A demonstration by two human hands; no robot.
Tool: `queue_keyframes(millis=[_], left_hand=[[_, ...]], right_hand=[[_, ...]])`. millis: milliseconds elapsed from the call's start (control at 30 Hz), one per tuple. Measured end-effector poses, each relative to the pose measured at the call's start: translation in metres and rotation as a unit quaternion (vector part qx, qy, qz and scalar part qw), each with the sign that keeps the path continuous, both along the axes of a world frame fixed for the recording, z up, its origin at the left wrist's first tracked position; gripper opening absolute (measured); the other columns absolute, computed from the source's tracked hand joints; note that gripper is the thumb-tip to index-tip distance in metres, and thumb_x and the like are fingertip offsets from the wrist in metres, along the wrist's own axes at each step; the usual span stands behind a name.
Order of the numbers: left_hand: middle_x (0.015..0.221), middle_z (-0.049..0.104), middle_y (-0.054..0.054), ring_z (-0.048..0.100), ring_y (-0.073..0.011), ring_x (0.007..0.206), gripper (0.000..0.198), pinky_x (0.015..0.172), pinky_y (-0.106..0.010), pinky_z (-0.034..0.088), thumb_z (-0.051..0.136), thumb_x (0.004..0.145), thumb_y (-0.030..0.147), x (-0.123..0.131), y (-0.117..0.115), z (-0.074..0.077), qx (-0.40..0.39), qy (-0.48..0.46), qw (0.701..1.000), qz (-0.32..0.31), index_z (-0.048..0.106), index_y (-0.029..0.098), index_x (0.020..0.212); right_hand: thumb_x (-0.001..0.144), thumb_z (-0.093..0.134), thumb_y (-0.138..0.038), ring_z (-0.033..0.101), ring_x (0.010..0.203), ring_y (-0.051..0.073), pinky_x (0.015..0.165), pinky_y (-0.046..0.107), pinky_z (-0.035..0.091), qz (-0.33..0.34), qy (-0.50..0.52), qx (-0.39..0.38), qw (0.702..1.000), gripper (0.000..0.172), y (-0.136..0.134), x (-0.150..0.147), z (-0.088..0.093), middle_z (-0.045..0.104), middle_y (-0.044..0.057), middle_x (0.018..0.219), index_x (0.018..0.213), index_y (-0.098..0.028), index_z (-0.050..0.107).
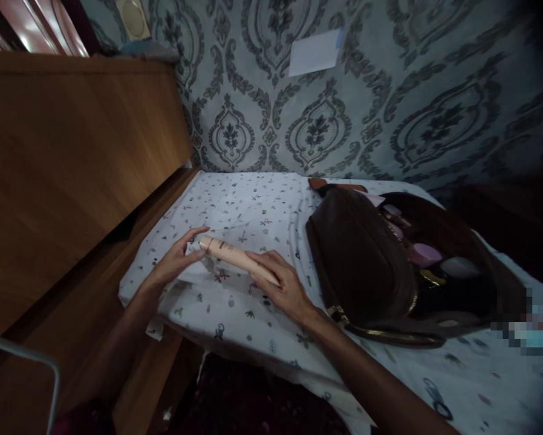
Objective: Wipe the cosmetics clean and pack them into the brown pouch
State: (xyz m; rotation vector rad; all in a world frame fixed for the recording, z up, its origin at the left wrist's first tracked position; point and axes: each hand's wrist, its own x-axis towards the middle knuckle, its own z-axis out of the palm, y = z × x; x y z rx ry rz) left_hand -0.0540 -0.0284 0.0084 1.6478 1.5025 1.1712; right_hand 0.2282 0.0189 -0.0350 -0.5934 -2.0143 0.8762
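Note:
My right hand (283,284) is wrapped round the lower end of a slim peach-coloured cosmetic tube (232,254) with small dark print. The tube lies slantwise above the printed sheet, its capped end pointing left. My left hand (178,258) is beside that end, thumb and forefinger spread apart. Its thumb tip comes close to the cap; whether they touch I cannot tell. Below the cap is a pale, see-through patch that I cannot make out. To the right of my hands stands a dark brown bag (357,260), unzipped, with several small items inside, among them a pink one (424,255).
A white sheet (248,199) with small prints covers the surface under my hands. On the left rises a wooden cabinet (81,139). Patterned wallpaper (271,115) is behind, with a white paper (315,53) on it. A bent pale rod (31,353) shows at lower left.

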Motion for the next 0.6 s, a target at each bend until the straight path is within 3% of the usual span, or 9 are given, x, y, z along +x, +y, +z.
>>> queue_keyframes(millis=[100,167,267,333,400,500,600], left_hand=[[0.089,0.068,-0.004,0.061,-0.0213,0.084,0.048,0.078,-0.029,0.048,0.059,0.085,0.062,0.002,0.002,-0.004,-0.034,-0.033,0.999,0.004,0.07,0.018,0.101],[0.09,0.068,-0.005,0.061,-0.0214,0.087,0.044,0.079,-0.028,0.048,0.064,0.083,0.058,0.004,0.002,-0.002,-0.029,-0.05,0.998,0.002,0.07,0.018,0.1],[0.112,0.068,-0.007,0.061,-0.0238,0.102,0.052,0.086,-0.027,0.047,0.073,0.078,0.051,0.008,0.0,0.004,-0.018,-0.079,0.997,-0.019,0.066,0.021,0.12],[0.107,0.068,-0.005,0.062,-0.0213,0.092,0.054,0.077,-0.025,0.047,0.07,0.08,0.055,0.01,-0.001,0.007,-0.032,-0.097,0.994,-0.034,0.064,0.021,0.122],[0.09,0.067,-0.002,0.058,-0.0165,0.074,0.049,0.065,-0.023,0.044,0.066,0.082,0.059,0.012,0.0,0.007,-0.033,-0.102,0.994,-0.03,0.065,0.02,0.111],[0.08,0.061,0.001,0.053,-0.0137,0.069,0.041,0.063,-0.021,0.041,0.066,0.083,0.057,0.014,0.004,0.006,-0.005,-0.096,0.995,-0.015,0.065,0.018,0.097],[0.087,0.063,0.0,0.054,-0.0141,0.072,0.042,0.065,-0.021,0.042,0.068,0.082,0.054,0.016,0.005,0.007,-0.004,-0.1,0.995,-0.021,0.065,0.019,0.105]], right_hand=[[0.094,0.06,-0.034,0.06,0.087,0.021,0.078,0.035,0.05,0.002,-0.004,-0.009,1.0,0.041,-0.001,0.0,0.002,0.061,0.006,0.096,0.135,-0.028,0.062],[0.095,0.059,-0.037,0.063,0.093,0.023,0.083,0.038,0.05,0.006,0.0,-0.034,0.999,0.04,-0.001,0.0,0.004,0.066,0.008,0.102,0.134,-0.027,0.064],[0.095,0.058,-0.043,0.064,0.11,0.027,0.095,0.042,0.049,0.02,0.021,-0.092,0.995,0.04,-0.002,0.0,0.006,0.069,0.01,0.122,0.13,-0.025,0.066],[0.095,0.057,-0.046,0.063,0.116,0.028,0.099,0.044,0.048,0.027,0.03,-0.116,0.992,0.042,-0.003,-0.001,0.008,0.069,0.011,0.128,0.129,-0.023,0.066],[0.093,0.059,-0.05,0.064,0.115,0.028,0.096,0.043,0.049,0.029,0.035,-0.133,0.99,0.045,-0.003,-0.001,0.009,0.069,0.011,0.128,0.129,-0.023,0.066],[0.09,0.06,-0.057,0.071,0.088,0.024,0.078,0.037,0.054,0.05,0.044,-0.215,0.974,0.05,-0.003,-0.001,0.01,0.075,0.01,0.106,0.125,-0.021,0.068],[0.088,0.058,-0.066,0.063,0.054,0.017,0.053,0.03,0.048,0.117,0.066,-0.355,0.925,0.054,-0.001,-0.002,0.01,0.073,0.005,0.074,0.113,-0.02,0.07]])
